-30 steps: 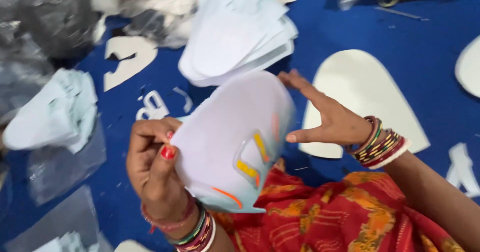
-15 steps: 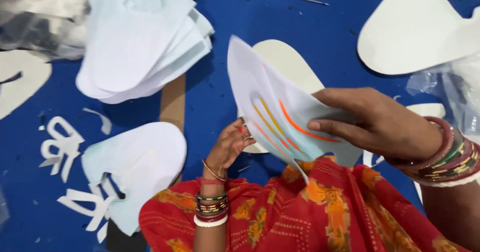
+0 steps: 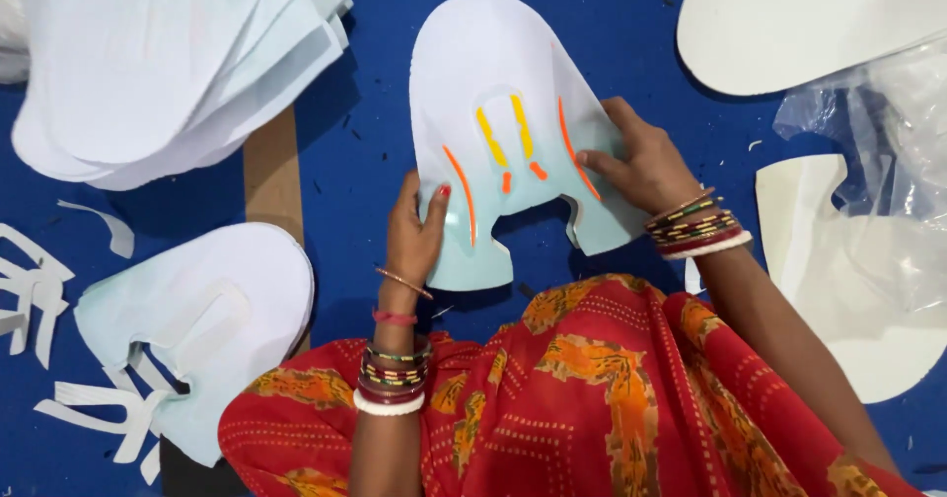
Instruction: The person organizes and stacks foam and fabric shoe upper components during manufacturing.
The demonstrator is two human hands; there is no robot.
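Note:
A white and pale blue shoe-upper cutout (image 3: 503, 93) with orange and yellow stripes lies flat on the blue work surface (image 3: 631, 24). My left hand (image 3: 414, 231) presses its lower left leg with thumb and fingers. On its right side rests my right hand (image 3: 641, 167), fingers spread flat on the piece near an orange stripe. Both wrists carry bangles.
A stack of white cutouts (image 3: 168, 63) lies at the upper left. Another pale blue cutout (image 3: 197, 319) and white offcut strips (image 3: 30, 290) lie at the lower left. Large white sheets (image 3: 809, 14) and clear plastic (image 3: 878, 162) sit on the right. A red patterned cloth (image 3: 592, 398) covers my lap.
The striped cutout, held tilted in the air before, now lies flat on the blue surface. Both hands have come down onto it.

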